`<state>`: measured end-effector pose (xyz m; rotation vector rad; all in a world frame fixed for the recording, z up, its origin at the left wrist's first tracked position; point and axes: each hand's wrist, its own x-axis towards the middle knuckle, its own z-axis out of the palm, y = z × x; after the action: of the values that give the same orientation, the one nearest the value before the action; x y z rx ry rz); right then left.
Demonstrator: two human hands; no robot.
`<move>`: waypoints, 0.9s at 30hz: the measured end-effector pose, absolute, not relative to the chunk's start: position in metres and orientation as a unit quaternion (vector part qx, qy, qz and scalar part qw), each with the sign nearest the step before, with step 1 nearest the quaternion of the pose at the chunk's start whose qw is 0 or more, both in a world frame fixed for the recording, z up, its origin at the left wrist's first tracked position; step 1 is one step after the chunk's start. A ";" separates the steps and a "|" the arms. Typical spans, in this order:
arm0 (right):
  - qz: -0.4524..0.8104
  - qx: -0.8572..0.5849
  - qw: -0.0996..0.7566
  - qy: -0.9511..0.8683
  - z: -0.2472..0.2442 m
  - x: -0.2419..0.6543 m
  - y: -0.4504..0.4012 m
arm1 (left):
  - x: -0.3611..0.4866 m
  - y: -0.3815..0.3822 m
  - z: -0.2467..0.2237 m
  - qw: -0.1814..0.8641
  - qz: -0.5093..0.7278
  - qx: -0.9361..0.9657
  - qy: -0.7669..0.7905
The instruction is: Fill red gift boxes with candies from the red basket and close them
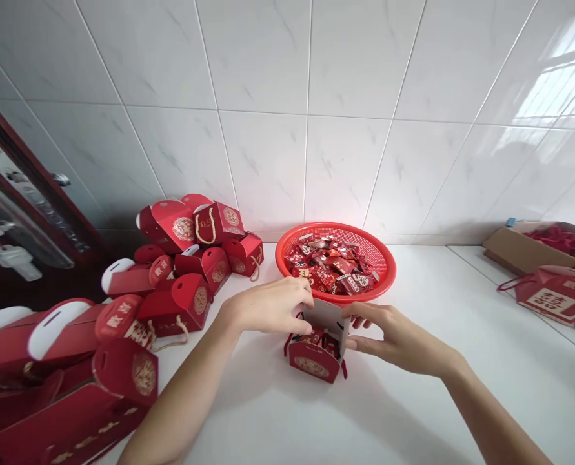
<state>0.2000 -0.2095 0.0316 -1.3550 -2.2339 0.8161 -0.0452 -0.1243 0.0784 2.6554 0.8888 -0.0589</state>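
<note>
Between my hands a small red gift box [311, 365] with a gold emblem stands on the white counter, its top open. Wrapped candies [323, 341] in red show inside it. At the box's left side, my left hand [270, 309] is closed with thumb and fingers on the edge of a raised flap. My right hand [384, 332] grips the right side panel between thumb and fingers. Dark red cord ends stick out at both sides of the box. Right behind it sits a red plastic basket [388, 284] of wrapped candies.
Several red gift boxes [181, 300] are piled on the left, some with rope handles. At the right lie a cardboard carton [514, 248] with red contents and another red box [555, 294]. White tiles [262, 168] form the back wall; a door with keys [16, 258] is at far left.
</note>
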 end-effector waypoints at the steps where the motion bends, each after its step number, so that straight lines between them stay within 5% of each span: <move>1: 0.291 -0.488 0.217 -0.794 0.027 0.201 -0.214 | -0.045 -0.126 0.077 0.183 -0.031 0.932 0.312; 14: 0.223 -0.477 0.430 -0.733 -0.049 0.182 -0.226 | -0.056 -0.147 0.043 0.289 0.060 0.894 0.338; 27: 0.236 -0.407 0.445 -0.762 -0.065 0.175 -0.222 | -0.058 -0.165 -0.015 0.398 0.219 0.830 0.326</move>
<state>0.1747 -0.2215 -0.0653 -1.0089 -1.8883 0.5840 -0.0582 -0.1653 -0.0153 2.1010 0.8248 0.5535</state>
